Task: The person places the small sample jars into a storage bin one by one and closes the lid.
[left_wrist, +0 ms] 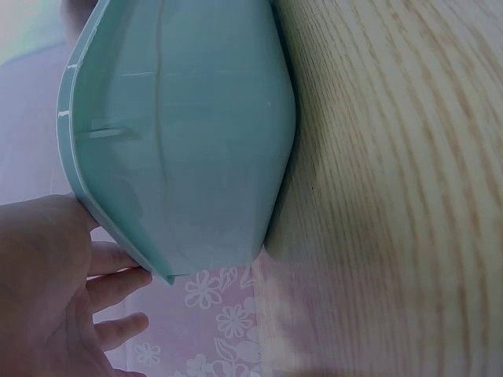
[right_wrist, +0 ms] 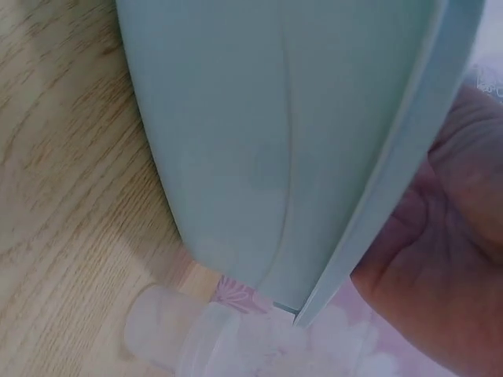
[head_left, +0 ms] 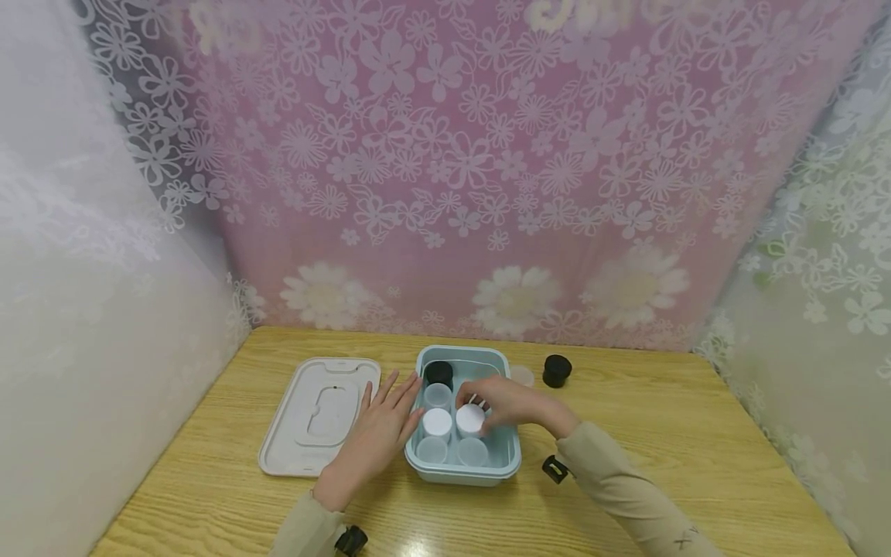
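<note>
A light blue plastic box (head_left: 462,476) stands on the table with several small round jars inside. My right hand (head_left: 511,400) reaches in over its right rim, fingers and thumb curled round a white-capped jar (head_left: 470,420). My left hand (head_left: 379,429) rests against the left rim with its fingers spread and fairly straight; the left wrist view shows the fingers (left_wrist: 118,287) at that rim. Beside the held jar is another white-capped jar (head_left: 437,424). Around them are translucent jars (head_left: 432,450) and a black-capped jar (head_left: 438,373). The box wall hides the right fingertips in the right wrist view.
The white box lid (head_left: 278,441) lies flat on the table (head_left: 209,495), left of the box. Behind the right forearm stand a translucent jar (right_wrist: 161,326) and a black jar (head_left: 557,371). A flowered curtain (head_left: 445,193) hangs along the table's far edge.
</note>
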A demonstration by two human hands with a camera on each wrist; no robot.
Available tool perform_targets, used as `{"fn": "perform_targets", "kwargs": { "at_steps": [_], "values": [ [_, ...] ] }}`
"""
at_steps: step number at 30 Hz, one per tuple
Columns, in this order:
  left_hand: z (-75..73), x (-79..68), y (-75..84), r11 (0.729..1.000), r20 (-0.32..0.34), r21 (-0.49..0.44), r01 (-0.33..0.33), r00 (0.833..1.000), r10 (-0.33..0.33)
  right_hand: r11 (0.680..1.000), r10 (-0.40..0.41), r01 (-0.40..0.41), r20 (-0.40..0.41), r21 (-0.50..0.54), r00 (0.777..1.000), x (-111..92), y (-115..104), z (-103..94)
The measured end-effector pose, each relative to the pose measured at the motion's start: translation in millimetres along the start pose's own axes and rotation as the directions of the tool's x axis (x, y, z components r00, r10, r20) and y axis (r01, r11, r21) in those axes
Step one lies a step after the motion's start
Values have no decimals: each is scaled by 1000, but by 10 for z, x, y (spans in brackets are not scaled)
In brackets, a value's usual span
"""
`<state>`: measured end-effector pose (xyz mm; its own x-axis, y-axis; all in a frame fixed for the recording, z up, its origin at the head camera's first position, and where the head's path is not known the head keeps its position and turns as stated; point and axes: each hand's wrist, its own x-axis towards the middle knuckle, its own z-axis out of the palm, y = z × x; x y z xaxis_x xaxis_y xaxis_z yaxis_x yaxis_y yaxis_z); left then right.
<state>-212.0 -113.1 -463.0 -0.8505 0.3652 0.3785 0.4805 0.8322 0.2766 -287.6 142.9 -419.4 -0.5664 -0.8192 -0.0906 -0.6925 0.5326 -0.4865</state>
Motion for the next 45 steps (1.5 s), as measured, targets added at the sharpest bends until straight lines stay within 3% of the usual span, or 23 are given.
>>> {"fn": "perform_targets", "kwargs": {
  "at_steps": [13, 17, 21, 25, 30, 37, 41, 45],
  "values": [
    [-10, -1, 8, 1000, 3, -2, -2, 1000, 2, 994, 39, -36, 30, -100, 999, -54, -85, 18],
    [-7, 2, 6, 1000, 10, 5, 0, 1000, 0, 996, 37, -35, 17, -84, 999, -100, -99, -24],
    [-7, 3, 5, 1000, 15, 7, 1, 1000, -1, 998, 7, -11, -82, -56, 997, -152, -69, -85],
    [-11, 2, 7, 1000, 13, 2, 1, 1000, -1, 999, 12, 0, -217, 55, 976, -216, -15, -121],
    [-14, 0, 10, 1000, 11, -11, 4, 1000, -4, 984, 42, 28, -384, 175, 922, -317, 68, -104],
    [-1, 3, 1, 1000, 11, -11, 10, 1000, -10, 954, 114, 78, -594, 288, 796, -421, 193, -34],
    [-4, 2, 4, 1000, 13, -16, 11, 1000, -11, 940, 173, 79, -664, 331, 728, -467, 266, 1],
    [-8, 1, 7, 1000, 18, -14, 12, 1000, -11, 919, 246, 63, -691, 389, 680, -532, 335, 26]
  ]
}}
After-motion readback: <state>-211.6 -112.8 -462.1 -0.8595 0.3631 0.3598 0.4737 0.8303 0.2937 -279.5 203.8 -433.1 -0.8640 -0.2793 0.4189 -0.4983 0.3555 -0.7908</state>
